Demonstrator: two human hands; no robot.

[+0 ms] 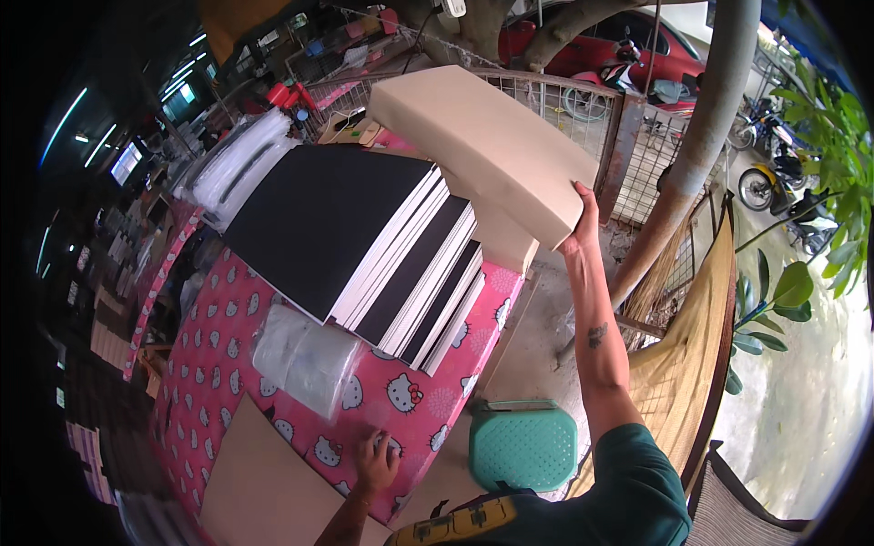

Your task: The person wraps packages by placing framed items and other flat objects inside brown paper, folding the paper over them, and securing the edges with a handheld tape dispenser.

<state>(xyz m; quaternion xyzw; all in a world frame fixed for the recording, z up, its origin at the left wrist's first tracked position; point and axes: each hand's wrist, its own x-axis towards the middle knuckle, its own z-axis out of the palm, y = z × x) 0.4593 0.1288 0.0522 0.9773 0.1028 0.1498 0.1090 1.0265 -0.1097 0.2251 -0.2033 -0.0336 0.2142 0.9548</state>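
Observation:
My right hand (580, 221), arm stretched out far and to the right, grips the near right end of a long tan cardboard box (482, 127). The box is tilted over a second tan cardboard piece (501, 238) at the table's far end. Low in the middle, my left hand (376, 462) rests on the pink patterned tablecloth (214, 350), fingers slightly bent and apart, holding nothing. Beyond it lies a clear plastic packet (305, 359). A tall stack of black boards with white layers (332, 205) stands between that packet and the box.
A flat brown cardboard sheet (264, 482) lies at the table's near left. Bundled clear plastic sleeves (241, 164) sit behind the black stack. A green stool (523, 446) stands right of the table. A metal post (706, 136) and mesh fence (537, 96) rise beyond.

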